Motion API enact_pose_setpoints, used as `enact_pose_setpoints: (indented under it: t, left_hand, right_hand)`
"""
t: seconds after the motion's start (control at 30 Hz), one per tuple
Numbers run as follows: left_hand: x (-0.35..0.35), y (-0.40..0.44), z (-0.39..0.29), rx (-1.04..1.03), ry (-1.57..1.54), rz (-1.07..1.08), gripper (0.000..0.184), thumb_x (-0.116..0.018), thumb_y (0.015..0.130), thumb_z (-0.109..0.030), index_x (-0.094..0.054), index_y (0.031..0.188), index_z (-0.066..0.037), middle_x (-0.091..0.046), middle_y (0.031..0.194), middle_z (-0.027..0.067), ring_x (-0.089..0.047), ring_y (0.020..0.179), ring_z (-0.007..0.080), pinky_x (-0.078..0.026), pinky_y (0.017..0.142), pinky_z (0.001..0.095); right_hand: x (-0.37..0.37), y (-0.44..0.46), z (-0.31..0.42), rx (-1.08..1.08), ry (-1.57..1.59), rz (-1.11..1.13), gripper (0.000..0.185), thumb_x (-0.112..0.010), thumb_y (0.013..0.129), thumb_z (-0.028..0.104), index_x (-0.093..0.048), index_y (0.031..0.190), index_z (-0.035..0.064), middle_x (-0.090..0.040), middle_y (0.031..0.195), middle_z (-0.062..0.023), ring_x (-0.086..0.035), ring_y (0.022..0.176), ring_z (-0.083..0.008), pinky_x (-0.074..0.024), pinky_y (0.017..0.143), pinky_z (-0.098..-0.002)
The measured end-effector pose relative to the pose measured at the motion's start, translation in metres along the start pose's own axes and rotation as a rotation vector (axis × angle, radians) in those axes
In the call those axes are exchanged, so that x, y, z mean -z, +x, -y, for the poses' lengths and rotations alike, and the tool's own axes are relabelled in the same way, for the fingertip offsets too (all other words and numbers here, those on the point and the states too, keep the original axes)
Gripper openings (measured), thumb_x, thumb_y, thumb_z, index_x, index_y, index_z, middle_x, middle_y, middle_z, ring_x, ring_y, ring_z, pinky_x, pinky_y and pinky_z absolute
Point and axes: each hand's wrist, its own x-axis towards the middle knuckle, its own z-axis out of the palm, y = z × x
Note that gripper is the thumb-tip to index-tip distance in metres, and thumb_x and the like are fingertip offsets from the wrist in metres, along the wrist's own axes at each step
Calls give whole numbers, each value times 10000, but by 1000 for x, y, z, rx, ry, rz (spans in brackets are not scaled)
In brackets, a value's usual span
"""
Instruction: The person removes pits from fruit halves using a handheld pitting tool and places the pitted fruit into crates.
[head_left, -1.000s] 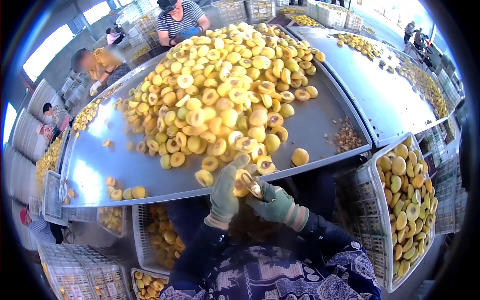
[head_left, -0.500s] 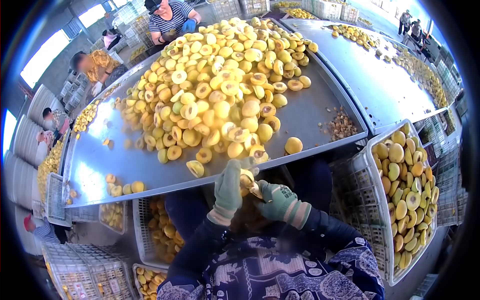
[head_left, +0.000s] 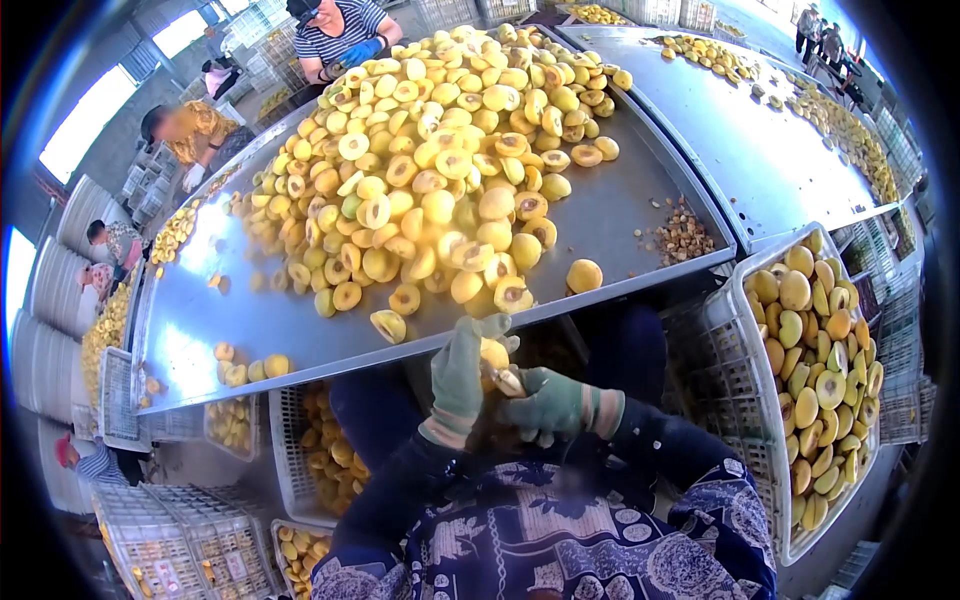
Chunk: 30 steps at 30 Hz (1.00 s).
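My left hand (head_left: 458,375), in a grey-green knit glove, is closed around a yellow peach piece (head_left: 494,353) just off the table's front edge. Against the lower side of that fruit is the pale tip of a small tool (head_left: 510,382), its kind partly hidden. My right hand (head_left: 553,402), gloved alike, has its fingers wrapped round this tool. Beyond both hands, a large heap of halved yellow peaches (head_left: 438,207) covers much of the metal table (head_left: 640,235), many cut faces showing brown hollows. One rounded peach (head_left: 584,275) lies apart, right of the heap.
Brown pits and scraps (head_left: 684,238) lie at the table's right corner. A crate (head_left: 748,330) full of peach halves stands at my right; another crate (head_left: 292,455) is below left. Across the table a person in a striped shirt (head_left: 345,38) works. A second metal table (head_left: 690,120) adjoins.
My right hand has turned slightly and dropped a little, its fingers now lower under the fruit. My left hand keeps its grip. The view has shifted slightly; the person opposite has moved their gloved hand.
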Motion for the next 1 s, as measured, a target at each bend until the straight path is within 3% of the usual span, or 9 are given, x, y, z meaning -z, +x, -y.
enact_pose_setpoints:
  t: [0.2,0.37,0.43,0.6,0.67,0.7,0.8,0.87,1.0]
  left_hand:
    - [-4,1,12,13,-27,-66,551,-460,959,-504,-570,1245,-46,-645,1075,161,-657,799,224,-560,670,294]
    - [-2,5,19,-219,-42,26,338,-553,964,-195,-564,1274,-61,-631,1161,161,-655,845,196,-554,665,280]
    - [0,8,23,-298,17,17,341,-555,965,-196,-562,1271,-48,-631,1155,160,-657,856,199,-559,682,284]
    - [37,16,-1,-288,129,-44,365,-528,981,-254,-564,1258,-19,-641,1150,96,-664,888,189,-572,694,285]
    - [56,10,-23,-166,118,-128,384,-524,982,-311,-593,1230,-27,-659,1126,77,-682,794,177,-543,614,257]
    - [72,9,-30,-185,187,-117,375,-528,980,-305,-601,1221,-29,-663,1120,76,-684,788,172,-541,606,251]
    - [108,-2,-67,-179,341,-115,338,-554,970,-274,-617,1198,-33,-681,1075,69,-682,780,152,-538,589,242]
    - [129,-3,-93,-255,408,-126,297,-583,960,-228,-624,1170,-23,-681,1040,58,-670,781,126,-536,596,230]
    - [139,7,-137,-342,419,-165,329,-642,922,-263,-629,1144,-20,-681,993,47,-658,779,103,-533,602,223]
  right_hand:
    - [3,3,-13,10,447,323,267,-558,940,268,-639,962,15,-497,560,25,-399,389,-51,-302,358,-196]
    - [0,17,-34,109,1042,748,308,-429,988,170,-542,1058,-108,-437,489,45,-344,302,-54,-311,295,-199]
    - [-3,25,-42,116,1176,849,312,-419,989,161,-530,1081,-116,-403,457,58,-328,276,-52,-293,265,-209]
    - [1,16,-30,298,1080,992,274,-461,957,132,-556,1066,-101,-341,420,67,-299,283,-57,-301,291,-213]
    - [-1,-6,-8,151,678,290,288,-508,937,161,-573,1069,-86,-412,480,42,-358,331,-50,-325,321,-217]
    - [3,-2,-2,35,343,93,278,-554,925,195,-595,1069,-39,-502,565,10,-447,398,-63,-354,348,-221]
    - [2,32,-51,390,-633,-581,182,-604,918,269,-594,904,88,-564,618,-14,-540,495,-94,-429,431,-217]
    - [-13,19,-23,29,56,-236,156,-606,922,258,-601,905,103,-581,654,-12,-548,504,-95,-451,447,-224]
    - [-59,33,-2,139,-219,157,143,-627,893,195,-610,970,75,-604,761,-33,-580,656,-128,-481,581,-268]
